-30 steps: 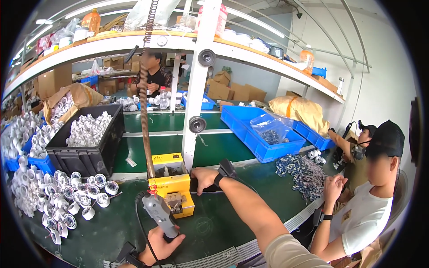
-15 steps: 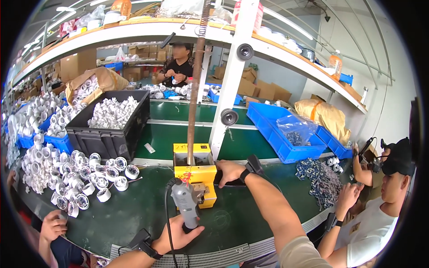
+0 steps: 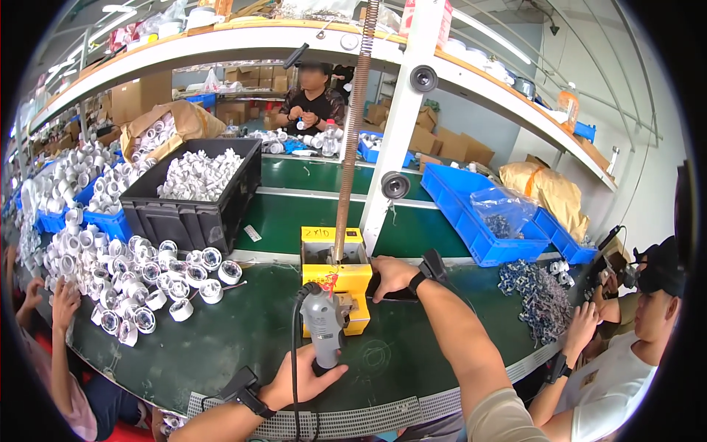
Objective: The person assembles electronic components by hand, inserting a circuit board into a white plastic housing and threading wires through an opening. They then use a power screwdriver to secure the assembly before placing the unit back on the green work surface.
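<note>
- Left hand wraps the lower body of the gray power tool, near side of the yellow box — probably for steering.
- Coiled spring descends over the box toward a red tie at the tool's head; likely bears its weight.
- Right hand, just right of the box, curls over a dark object; cannot tell whether it grips.
- Versus half a second ago: both hands unchanged; far left of the box, a co-worker's hand now reaches the white parts.
</note>
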Available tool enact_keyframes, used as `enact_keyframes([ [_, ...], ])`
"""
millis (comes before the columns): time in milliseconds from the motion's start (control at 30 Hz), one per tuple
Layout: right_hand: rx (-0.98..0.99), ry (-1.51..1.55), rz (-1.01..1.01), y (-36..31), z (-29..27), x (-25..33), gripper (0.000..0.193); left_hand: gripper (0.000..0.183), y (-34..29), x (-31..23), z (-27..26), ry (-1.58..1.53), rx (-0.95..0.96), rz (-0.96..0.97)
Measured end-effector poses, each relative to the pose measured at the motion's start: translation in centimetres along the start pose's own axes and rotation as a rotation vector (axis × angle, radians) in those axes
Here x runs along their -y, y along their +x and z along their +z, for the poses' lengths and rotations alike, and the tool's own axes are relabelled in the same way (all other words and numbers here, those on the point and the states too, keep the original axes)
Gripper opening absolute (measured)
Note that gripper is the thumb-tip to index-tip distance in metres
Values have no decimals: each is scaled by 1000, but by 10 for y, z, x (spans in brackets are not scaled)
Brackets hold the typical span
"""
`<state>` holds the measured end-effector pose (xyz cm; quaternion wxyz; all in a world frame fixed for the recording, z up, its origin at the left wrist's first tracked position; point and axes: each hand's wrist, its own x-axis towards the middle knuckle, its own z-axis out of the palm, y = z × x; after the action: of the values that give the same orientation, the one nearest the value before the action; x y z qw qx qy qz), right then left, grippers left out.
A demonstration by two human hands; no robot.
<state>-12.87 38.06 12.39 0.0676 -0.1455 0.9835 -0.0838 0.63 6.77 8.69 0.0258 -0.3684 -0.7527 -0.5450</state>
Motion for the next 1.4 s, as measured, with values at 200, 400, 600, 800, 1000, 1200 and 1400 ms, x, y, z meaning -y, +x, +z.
enact_keyframes([
  [200, -11, 35, -19, 5, 12, -9, 73, 29, -3, 6, 2, 1, -20, 4],
  [400, -9, -50, 73, 2, 18, -1, 81, 32, -4, 5, 3, 3, -2, -19],
  [600, -449, 122, 147, -31, 5, 38, 63, 45, -3, 5, -1, 41, 17, -56],
  [800, -1327, 548, -2, -80, 9, 97, 18, 39, -5, 13, 6, -172, 83, -312],
  [1000, -882, 730, -440, -106, 45, 158, 54, 17, -12, 11, 6, -103, 67, -338],
  [1200, -540, 947, -512, -111, 63, 178, 61, 38, -19, 21, 5, 30, 240, -24],
  [1400, -424, 1328, -628, -106, 62, 174, 50, 40, -15, 11, 3, -6, 290, -15],
])
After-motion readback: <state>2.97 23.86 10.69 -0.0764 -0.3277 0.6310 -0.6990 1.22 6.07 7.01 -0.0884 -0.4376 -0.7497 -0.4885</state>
